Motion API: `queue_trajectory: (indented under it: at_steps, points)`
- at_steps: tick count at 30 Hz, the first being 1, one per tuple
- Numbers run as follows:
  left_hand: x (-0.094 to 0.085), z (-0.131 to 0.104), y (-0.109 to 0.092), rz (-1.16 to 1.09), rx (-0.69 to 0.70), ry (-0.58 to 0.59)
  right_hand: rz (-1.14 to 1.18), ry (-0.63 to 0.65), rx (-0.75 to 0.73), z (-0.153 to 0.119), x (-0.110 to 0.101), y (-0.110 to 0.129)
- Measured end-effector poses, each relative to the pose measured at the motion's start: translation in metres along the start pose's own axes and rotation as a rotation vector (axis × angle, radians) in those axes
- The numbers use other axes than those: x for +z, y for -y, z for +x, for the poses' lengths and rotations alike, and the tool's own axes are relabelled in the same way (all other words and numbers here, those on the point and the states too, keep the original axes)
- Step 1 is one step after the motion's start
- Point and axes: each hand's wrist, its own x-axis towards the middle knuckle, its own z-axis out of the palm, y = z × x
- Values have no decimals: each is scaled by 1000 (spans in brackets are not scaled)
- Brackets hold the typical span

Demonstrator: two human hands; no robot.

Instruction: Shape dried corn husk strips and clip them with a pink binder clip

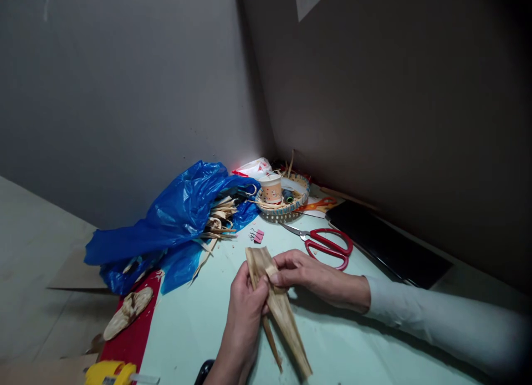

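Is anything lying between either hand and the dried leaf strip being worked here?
Nothing visible does. The left hand and right hand both already grip the dried leaf strip directly above the pale green tabletop. The red scissors and pink binder clips lie beyond the hands, apart from the strip.

Dry, matt, fibrous husk (279, 307), papery tan; crinkled glossy blue plastic bag (174, 213); scissors (324, 244) with bare metal blades, shiny red plastic handles; woven basket (286, 205), paper cup (271, 188); smooth matt pale-green table (199, 324); glossy black slab (386, 244)
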Motion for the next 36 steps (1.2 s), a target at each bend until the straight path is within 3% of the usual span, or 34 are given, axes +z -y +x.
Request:
queue_trajectory:
  at_steps: [8,13,22,26,30,33,36]
  points:
    - [-7,2,3,-80,-31,75,-5,21,6,0,-2,10]
    - [-7,1,-3,-129,-38,76,-249,-9,-40,-3,2,9]
    - [-5,-1,-5,-168,-50,-77,-387,33,-72,-6,11,9]
    - [-13,6,-10,-277,18,-256,-295,85,-43,-5,11,7]
    - [-32,16,-18,-327,112,-424,-195,208,50,-10,7,13]
    - [-41,18,-21,-326,139,-450,-243,318,72,-13,-2,31]
    - [-33,13,-20,-305,91,-370,-317,197,-44,-10,-11,46]
